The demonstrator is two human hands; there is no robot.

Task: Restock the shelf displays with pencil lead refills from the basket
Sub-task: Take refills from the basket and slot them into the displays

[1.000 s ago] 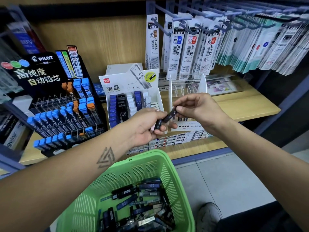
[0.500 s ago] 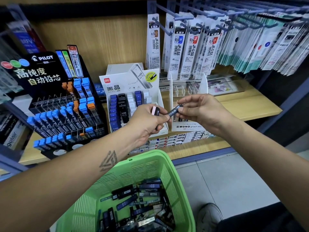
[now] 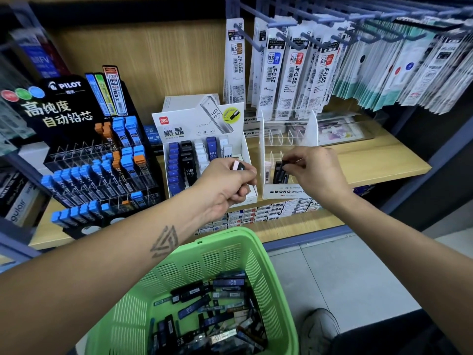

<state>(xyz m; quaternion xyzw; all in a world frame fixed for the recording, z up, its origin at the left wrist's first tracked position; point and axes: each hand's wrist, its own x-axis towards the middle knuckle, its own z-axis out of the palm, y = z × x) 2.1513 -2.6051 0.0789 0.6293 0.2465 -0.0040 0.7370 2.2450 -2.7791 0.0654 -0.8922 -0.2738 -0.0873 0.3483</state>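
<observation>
At the left of the frame stood the black Pilot lead display (image 3: pixel 84 160), its blue-capped tubes packed close, so nothing there called for me. Right of it, before the white Deli box (image 3: pixel 204 149), my left hand (image 3: pixel 225 185) was curled round a pink-and-black refill case (image 3: pixel 238 166), waiting its turn. Further right, my right hand (image 3: pixel 316 170) pinched a dark pencil lead refill (image 3: pixel 282 166) by its top, lowering it into a front slot of the clear Mono graph display (image 3: pixel 286 155), beside a few cases already standing there. I judged this the placing step; the next move called for seating the case straight, then letting go. The acrylic dividers were narrow, but the rows behind stood open. Low in the frame, the green basket (image 3: pixel 179 272) held many more refills.
</observation>
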